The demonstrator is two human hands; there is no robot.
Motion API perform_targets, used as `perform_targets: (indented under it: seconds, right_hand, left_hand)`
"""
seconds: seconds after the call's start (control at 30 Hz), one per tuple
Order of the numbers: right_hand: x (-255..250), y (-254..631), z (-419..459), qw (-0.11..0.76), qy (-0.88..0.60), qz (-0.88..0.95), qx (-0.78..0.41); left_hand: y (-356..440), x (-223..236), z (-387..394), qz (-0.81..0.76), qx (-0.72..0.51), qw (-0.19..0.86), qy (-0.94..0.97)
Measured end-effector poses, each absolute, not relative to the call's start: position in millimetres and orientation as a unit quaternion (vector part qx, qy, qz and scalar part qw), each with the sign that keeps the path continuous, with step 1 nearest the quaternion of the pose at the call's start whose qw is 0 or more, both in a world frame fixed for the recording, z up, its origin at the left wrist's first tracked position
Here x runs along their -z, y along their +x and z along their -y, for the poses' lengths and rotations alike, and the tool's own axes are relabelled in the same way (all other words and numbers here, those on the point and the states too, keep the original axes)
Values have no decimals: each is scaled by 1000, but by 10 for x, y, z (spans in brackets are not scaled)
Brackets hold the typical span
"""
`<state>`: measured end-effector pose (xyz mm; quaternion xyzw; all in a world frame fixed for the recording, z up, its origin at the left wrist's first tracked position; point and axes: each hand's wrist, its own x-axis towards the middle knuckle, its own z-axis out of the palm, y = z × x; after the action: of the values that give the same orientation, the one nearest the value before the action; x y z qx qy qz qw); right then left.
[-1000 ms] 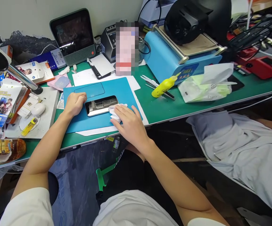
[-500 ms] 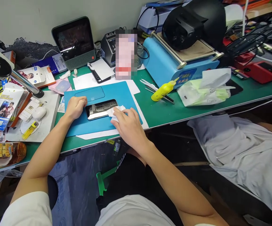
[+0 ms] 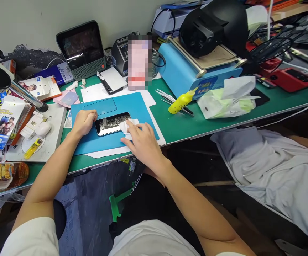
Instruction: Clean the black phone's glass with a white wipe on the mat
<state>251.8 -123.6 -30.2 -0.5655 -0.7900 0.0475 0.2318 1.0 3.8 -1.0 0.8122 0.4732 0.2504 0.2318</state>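
Note:
A smartphone [image 3: 108,125] with a glossy dark screen lies face up on a blue mat [image 3: 105,142]. My right hand [image 3: 144,140] presses a folded white wipe [image 3: 125,127] onto the phone's right end; its thumb sticks out to the side. Close by the phone's left end, my left hand [image 3: 83,122] rests on the mat with its fingers curled in. Whatever those fingers hold, if anything, is hidden. Behind the phone, a clear dark-edged screen protector [image 3: 100,106] lies flat on the mat.
To the right are a yellow squeeze bottle [image 3: 182,102], tweezers [image 3: 166,94], a tissue pack [image 3: 225,103] and a blue machine [image 3: 180,64]. A display [image 3: 81,49] stands behind. Left are a yellow lighter [image 3: 33,148] and a drink bottle [image 3: 6,174]. Another person's grey clothing [image 3: 273,170] shows at right.
My right hand and the wipe have shifted slightly left and toward me along the phone's right end. My left hand keeps its place by the phone. The whole view has moved a little.

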Motion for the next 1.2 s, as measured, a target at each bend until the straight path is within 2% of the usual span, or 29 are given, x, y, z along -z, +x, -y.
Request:
perform_targets:
  seconds: [0.5, 0.83, 1.2]
  right_hand:
    - [190, 2439, 1075, 183, -574, 782, -160]
    - [191, 2491, 829, 199, -574, 772, -186]
    - [222, 2401, 992, 181, -597, 771, -127]
  left_hand:
    - [19, 30, -46, -477, -245, 232, 811]
    - [16, 24, -52, -478, -245, 232, 811]
    - [28, 33, -46, -474, -237, 234, 815]
